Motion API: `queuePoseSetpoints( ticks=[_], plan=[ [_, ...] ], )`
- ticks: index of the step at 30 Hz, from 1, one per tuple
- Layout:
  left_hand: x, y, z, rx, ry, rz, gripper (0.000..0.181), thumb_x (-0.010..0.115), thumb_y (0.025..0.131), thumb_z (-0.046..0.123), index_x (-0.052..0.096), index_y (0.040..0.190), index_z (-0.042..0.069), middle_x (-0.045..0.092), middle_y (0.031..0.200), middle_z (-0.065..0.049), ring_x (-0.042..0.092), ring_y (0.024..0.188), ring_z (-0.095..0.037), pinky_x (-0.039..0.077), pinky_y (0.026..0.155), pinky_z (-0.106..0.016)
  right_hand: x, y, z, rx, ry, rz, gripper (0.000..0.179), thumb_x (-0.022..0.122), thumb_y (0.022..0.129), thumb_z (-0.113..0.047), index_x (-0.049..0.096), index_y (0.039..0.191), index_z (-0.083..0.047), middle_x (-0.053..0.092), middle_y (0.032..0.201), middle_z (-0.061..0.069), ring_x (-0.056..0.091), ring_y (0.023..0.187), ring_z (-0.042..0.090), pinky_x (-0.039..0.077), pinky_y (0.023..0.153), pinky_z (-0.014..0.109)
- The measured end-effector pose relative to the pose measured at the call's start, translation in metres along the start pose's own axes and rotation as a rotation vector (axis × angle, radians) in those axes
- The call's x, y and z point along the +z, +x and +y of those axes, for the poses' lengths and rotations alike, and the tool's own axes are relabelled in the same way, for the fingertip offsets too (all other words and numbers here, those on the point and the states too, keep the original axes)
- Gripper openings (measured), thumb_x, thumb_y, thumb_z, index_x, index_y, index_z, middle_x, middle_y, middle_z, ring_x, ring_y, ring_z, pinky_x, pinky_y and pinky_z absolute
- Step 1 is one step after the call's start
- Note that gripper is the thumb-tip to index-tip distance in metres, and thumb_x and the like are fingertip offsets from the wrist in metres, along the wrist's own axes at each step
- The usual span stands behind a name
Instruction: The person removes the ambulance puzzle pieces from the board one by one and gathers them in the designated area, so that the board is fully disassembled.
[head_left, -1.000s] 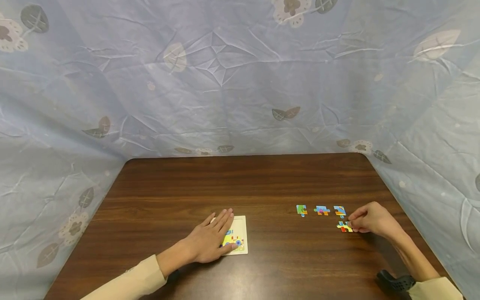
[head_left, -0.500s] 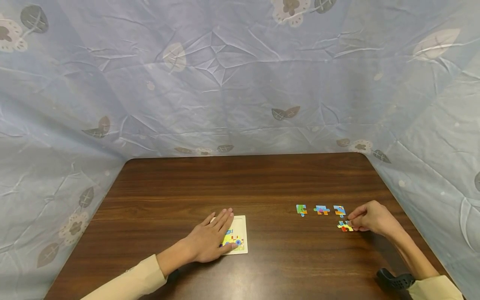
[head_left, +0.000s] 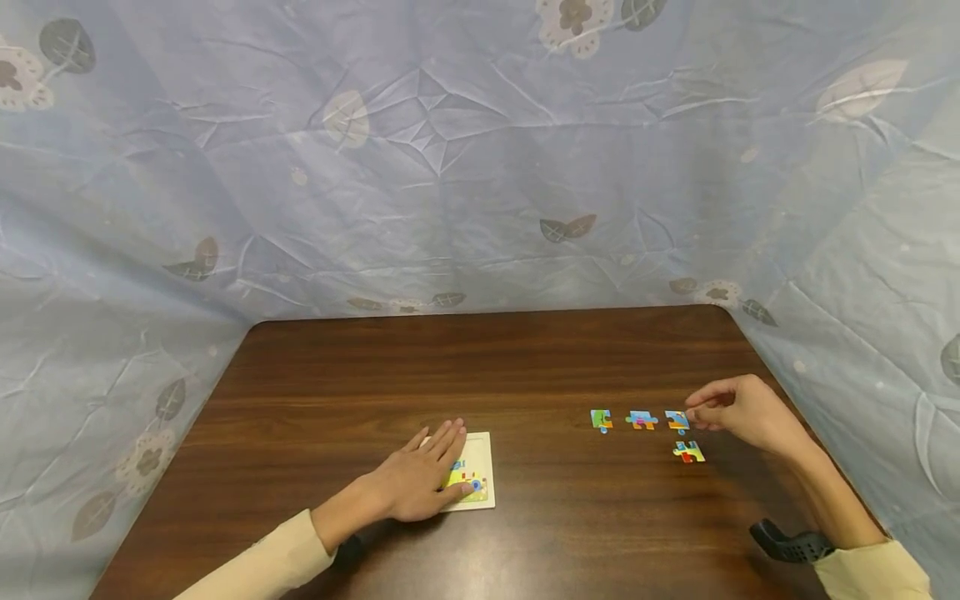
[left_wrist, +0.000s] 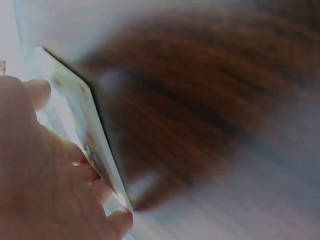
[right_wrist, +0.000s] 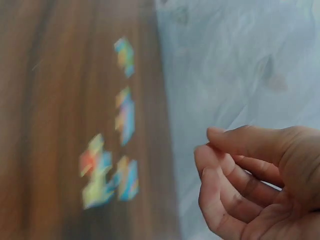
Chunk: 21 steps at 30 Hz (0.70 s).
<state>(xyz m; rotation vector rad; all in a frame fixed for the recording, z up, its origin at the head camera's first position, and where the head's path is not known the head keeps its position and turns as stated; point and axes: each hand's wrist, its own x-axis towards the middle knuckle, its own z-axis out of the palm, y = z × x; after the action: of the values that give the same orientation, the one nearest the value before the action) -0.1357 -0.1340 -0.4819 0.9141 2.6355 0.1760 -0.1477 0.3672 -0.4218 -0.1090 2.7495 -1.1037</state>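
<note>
My left hand [head_left: 416,483] lies flat with spread fingers on a small cream-framed puzzle board [head_left: 484,450], covering its left part. A yellow vehicle picture shows beside the thumb. In the left wrist view, fingers [left_wrist: 85,172] rest along the board's edge. My right hand [head_left: 753,417] hovers above the table at the right, its fingers loosely bent and holding nothing. Near its fingertips is a blue-and-orange puzzle piece [head_left: 677,421]. Just below that lies a yellow-and-red puzzle piece [head_left: 688,452], apart from the hand.
A blue-and-pink piece [head_left: 641,420] and a green-and-orange piece [head_left: 601,419] continue the row to the left. The dark wooden table [head_left: 480,358] is surrounded by pale blue patterned fabric [head_left: 465,192]. My right wrist wears a black strap [head_left: 791,546].
My right hand has let go of the yellow-and-red puzzle piece, which stays on the table, and has moved up and slightly left. My left hand stays on the board.
</note>
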Motion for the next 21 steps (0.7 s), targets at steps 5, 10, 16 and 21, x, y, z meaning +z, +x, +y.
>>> queuePoseSetpoints(
  ticks=[5,10,16,21],
  plan=[
    [-0.001,-0.002,0.000,-0.008,-0.038,0.014,0.089,0.032,0.107,0.069,0.010,0.170,0.010,0.006,0.179,-0.010,0.008,0.167,-0.026,0.014,0.136,-0.054,0.007,0.007,-0.046,-0.126,-0.028,0.033,0.018,0.079,0.096,-0.025,0.081,0.104,-0.010,0.081,0.094,0.009,0.072,0.073,0.007,0.058,0.065,0.026],
    [-0.002,-0.009,-0.006,-0.016,-0.019,0.056,0.092,0.034,0.106,0.071,0.011,0.169,0.008,0.007,0.179,-0.011,0.008,0.167,-0.029,0.013,0.136,-0.055,0.034,0.024,-0.088,-0.264,0.008,-0.036,0.011,0.079,0.096,-0.024,0.081,0.102,-0.015,0.081,0.092,0.003,0.073,0.076,0.009,0.057,0.065,0.025],
    [0.001,-0.018,-0.014,-0.024,0.033,0.082,0.096,0.036,0.104,0.074,0.014,0.169,0.006,0.009,0.179,-0.013,0.009,0.167,-0.033,0.014,0.136,-0.056,0.074,0.042,-0.124,-0.379,0.022,-0.169,0.009,0.080,0.094,-0.022,0.081,0.100,-0.016,0.080,0.090,-0.003,0.070,0.075,0.008,0.057,0.067,0.023],
    [0.004,-0.022,-0.020,-0.041,0.086,0.109,0.100,0.033,0.101,0.079,0.015,0.169,0.006,0.012,0.178,-0.012,0.012,0.167,-0.030,0.015,0.136,-0.055,0.100,0.053,-0.147,-0.475,0.016,-0.225,0.006,0.081,0.093,-0.018,0.082,0.099,-0.016,0.079,0.088,-0.004,0.069,0.076,0.006,0.059,0.071,0.021]
  ],
)
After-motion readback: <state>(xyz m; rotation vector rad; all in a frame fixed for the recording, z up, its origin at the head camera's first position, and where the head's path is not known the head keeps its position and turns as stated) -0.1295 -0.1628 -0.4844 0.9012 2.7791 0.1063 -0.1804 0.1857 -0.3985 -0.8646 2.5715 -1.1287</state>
